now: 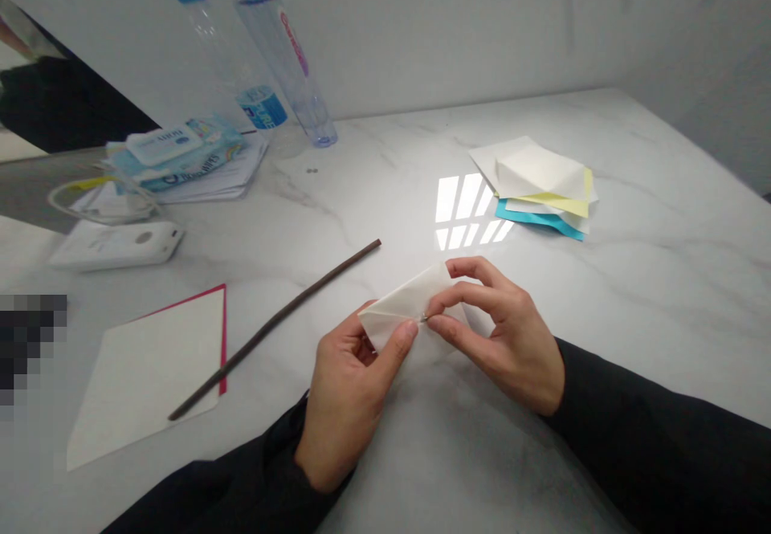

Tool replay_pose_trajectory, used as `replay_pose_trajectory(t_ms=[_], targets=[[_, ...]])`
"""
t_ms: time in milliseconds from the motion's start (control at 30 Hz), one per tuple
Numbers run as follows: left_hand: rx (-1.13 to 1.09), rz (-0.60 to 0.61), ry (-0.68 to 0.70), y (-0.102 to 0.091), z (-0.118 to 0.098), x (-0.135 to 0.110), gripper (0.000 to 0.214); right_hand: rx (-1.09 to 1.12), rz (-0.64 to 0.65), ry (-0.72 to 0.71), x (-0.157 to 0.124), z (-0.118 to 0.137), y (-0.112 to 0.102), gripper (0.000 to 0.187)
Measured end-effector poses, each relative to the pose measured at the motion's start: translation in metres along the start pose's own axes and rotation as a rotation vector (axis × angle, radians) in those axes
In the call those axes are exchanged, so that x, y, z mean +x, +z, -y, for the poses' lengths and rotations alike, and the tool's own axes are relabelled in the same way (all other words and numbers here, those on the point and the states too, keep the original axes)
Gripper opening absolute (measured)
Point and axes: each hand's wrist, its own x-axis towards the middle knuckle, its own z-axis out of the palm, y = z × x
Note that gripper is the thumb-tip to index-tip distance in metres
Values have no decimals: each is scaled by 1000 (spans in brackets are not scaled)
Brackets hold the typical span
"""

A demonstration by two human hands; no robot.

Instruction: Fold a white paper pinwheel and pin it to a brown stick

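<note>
Fingers point(470, 293) of left hand point(343, 389), right hand point(511, 341) pinched tight on paper point(405, 299), mid-crease; some folds look done, shape unfinished; stack point(542, 185) beyond fingers untouched

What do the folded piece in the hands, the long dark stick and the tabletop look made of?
Small folded cream sheet: thin matte paper, sharp creases.
Long dark brown stick: possibly wood or wire; slightly bent, dull, unclear.
White grey-veined tabletop: polished marble or an imitation; it reflects a bright grid.
</note>
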Motion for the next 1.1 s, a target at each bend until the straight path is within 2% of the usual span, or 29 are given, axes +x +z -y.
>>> replay_pose_trajectory(t_ms=[100, 233, 433, 700, 1100], targets=[[19, -5, -16, -1, 1, 0, 21, 23, 70, 30, 2, -1, -3, 6], [47, -6, 6, -1, 0, -1, 21, 7, 96, 10, 2, -1, -3, 6], [29, -22, 18, -1, 1, -2, 19, -12, 95, 6, 1, 1, -2, 9], [-70, 38, 13, 1, 0, -2, 16, 3, 89, 23, 1, 2, -2, 10], [-48, 23, 9, 1, 0, -2, 17, 1, 65, 46, 0, 4, 1, 5]])
